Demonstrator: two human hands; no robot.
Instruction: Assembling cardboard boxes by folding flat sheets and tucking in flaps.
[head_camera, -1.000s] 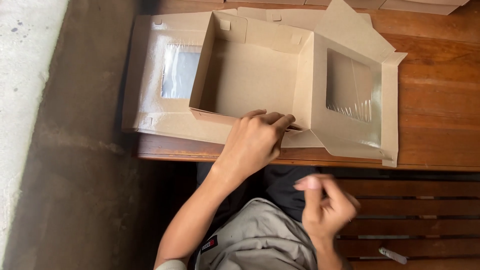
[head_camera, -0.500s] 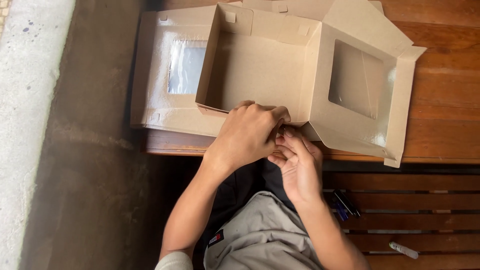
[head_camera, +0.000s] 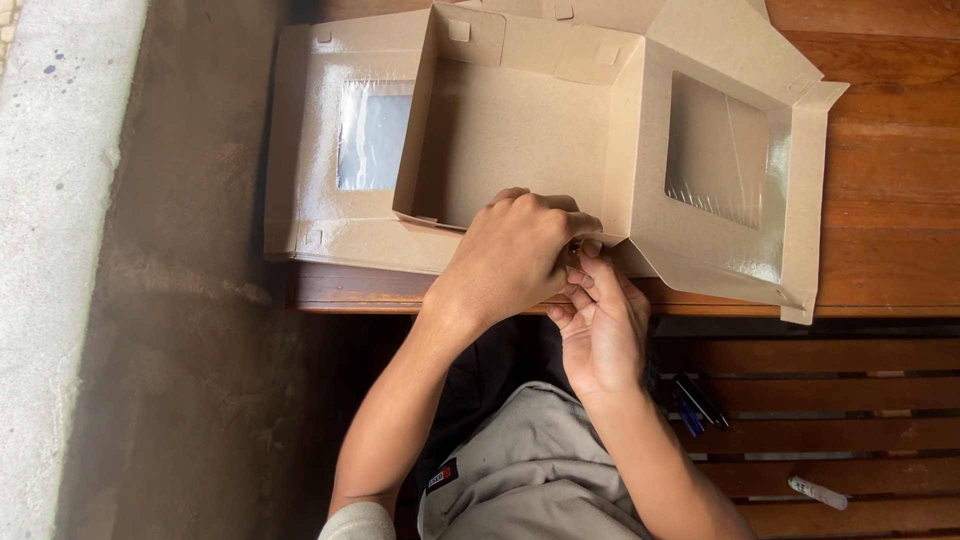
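- Brown cardboard box (head_camera: 520, 130), half folded, sits at the near edge of the wooden tabletop (head_camera: 880, 200); its walls stand up around a bare floor.
- Left hand (head_camera: 515, 255) curls closed over the box's near wall, close to its right corner.
- Right hand (head_camera: 600, 325) comes up from below the tabletop edge, fingertips pinched together on the cardboard at that same corner, touching the left hand.
- Two flat cardboard panels with clear film windows flank the box: left panel (head_camera: 335, 140), right panel (head_camera: 730, 150).
- Wooden slat bench (head_camera: 860, 400) below; dark pens (head_camera: 695, 400) and a white marker (head_camera: 818, 492) lie on it.
- Corner joint itself hidden under the fingers.
- Box's far edge cut off at frame top.
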